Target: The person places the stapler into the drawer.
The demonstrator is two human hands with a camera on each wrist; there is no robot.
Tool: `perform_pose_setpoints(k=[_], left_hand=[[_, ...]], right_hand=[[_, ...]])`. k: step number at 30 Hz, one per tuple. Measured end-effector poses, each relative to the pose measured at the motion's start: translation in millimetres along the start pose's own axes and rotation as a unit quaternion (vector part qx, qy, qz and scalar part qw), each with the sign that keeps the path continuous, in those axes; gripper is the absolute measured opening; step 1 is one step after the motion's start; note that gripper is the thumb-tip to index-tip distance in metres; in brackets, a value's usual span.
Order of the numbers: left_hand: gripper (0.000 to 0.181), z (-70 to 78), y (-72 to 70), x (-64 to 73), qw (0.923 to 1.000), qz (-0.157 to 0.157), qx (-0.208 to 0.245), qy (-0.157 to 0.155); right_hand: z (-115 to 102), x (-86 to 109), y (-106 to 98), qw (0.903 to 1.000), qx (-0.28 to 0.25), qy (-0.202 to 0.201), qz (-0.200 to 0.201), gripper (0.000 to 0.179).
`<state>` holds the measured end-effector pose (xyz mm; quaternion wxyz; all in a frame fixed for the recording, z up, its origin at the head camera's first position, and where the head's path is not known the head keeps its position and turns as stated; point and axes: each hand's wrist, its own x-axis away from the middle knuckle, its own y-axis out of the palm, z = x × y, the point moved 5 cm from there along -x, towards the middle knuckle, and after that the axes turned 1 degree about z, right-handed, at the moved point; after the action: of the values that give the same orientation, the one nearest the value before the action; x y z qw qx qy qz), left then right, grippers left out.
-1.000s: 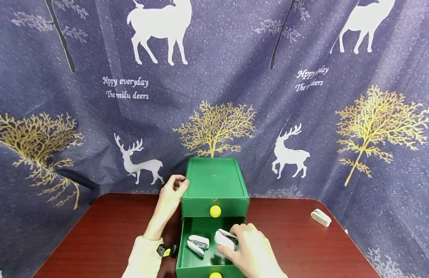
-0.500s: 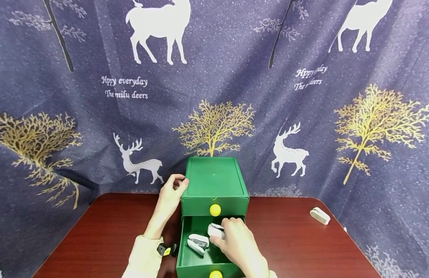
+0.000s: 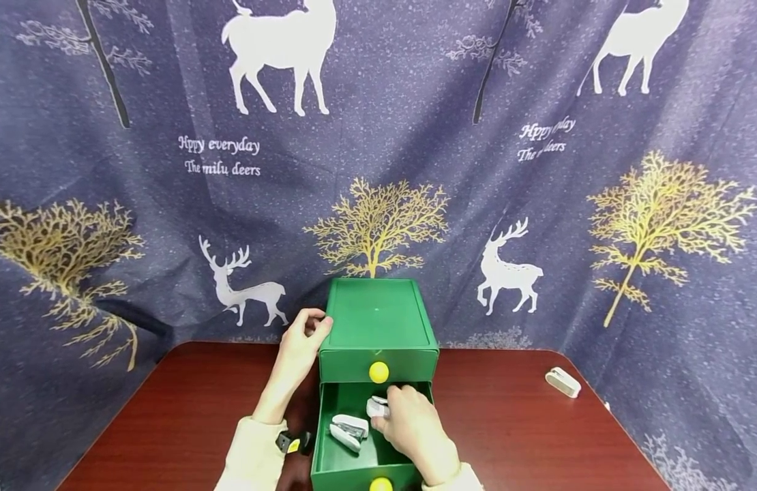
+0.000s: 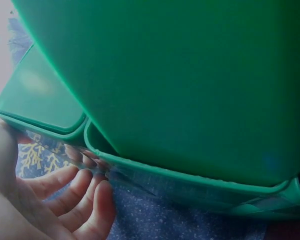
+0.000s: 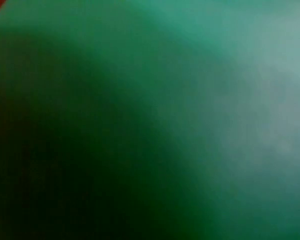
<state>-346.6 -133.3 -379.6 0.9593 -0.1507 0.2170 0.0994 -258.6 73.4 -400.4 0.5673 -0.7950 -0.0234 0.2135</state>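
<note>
A green two-drawer cabinet [image 3: 378, 317] stands mid-table in the head view, its lower drawer [image 3: 366, 464] pulled out. Inside that drawer my right hand [image 3: 412, 426] grips a white stapler [image 3: 376, 408], mostly covered by the fingers. Left of it lies another white stapler [image 3: 349, 432], jaws spread apart. My left hand [image 3: 297, 348] is at the cabinet's left side, thumb and fingers near its upper edge; the left wrist view shows these fingers [image 4: 72, 200] loosely bent against the green wall. The right wrist view is just blurred green.
A third white stapler [image 3: 562, 382] lies at the right on the brown table [image 3: 507, 423]. Yellow round knobs [image 3: 379, 372] are on the drawer fronts. Behind the table hangs a blue cloth [image 3: 378, 136] printed with deer and trees.
My right hand has moved a little left and deeper into the drawer, taking the stapler along, then nearly stopped. The left hand stays where it was.
</note>
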Motion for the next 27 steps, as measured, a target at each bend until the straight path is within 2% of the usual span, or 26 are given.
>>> perform_pose_setpoints(k=[3,16,22,27], left_hand=[[0.027,-0.6,-0.6,0.4,1.0000,-0.001,0.004,-0.001],[0.024,-1.3,-0.3,-0.6,1.0000,0.000,-0.003,-0.002],[0.023,-0.8,-0.5,-0.4,0.9999,-0.001,-0.010,-0.004],[0.024,0.1,-0.5,-1.1,1.0000,-0.001,-0.009,-0.001]], right_hand=[[-1.3,-0.4,1.7,1.0000,0.008,0.003,-0.004,0.035],[-7.9,2.9,0.7,0.9976,0.066,0.005,0.021,0.041],[-8.8,5.8,-3.8,0.9991,0.042,-0.005,0.009,0.045],[-10.2,13.6,-17.2,0.9996,0.010,-0.025,0.006,0.048]])
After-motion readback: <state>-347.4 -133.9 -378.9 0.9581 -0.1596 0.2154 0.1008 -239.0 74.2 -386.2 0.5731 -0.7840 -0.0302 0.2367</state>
